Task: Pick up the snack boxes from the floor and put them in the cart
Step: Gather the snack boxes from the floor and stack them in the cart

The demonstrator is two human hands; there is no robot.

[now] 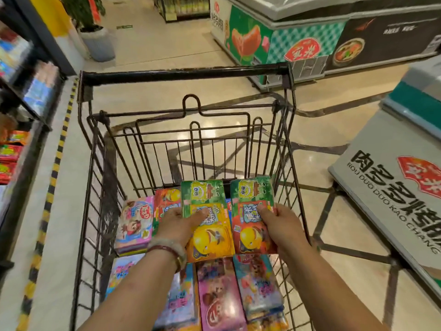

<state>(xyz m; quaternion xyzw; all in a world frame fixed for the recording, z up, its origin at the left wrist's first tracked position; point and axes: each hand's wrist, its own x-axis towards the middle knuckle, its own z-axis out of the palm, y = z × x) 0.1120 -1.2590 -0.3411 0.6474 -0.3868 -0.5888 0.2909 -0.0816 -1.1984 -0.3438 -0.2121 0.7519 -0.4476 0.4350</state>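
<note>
Two forearms reach over the cart (95,163); the left hand (177,224) and right hand (281,225) each grip a snack box (207,211) above boxes already inside. Best lowered flat onto that layer.

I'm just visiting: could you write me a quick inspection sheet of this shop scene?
Surface: shiny tiled floor.
Job's things: wire cart with colourful snack boxes inside; yellow box and red box held over them.
Clutter: nothing seen.
Hands: left hand grips the yellow box, right hand the red box.
Cables: nothing seen.
Surroundings: shelves left, freezers ahead and right, planter.
</note>
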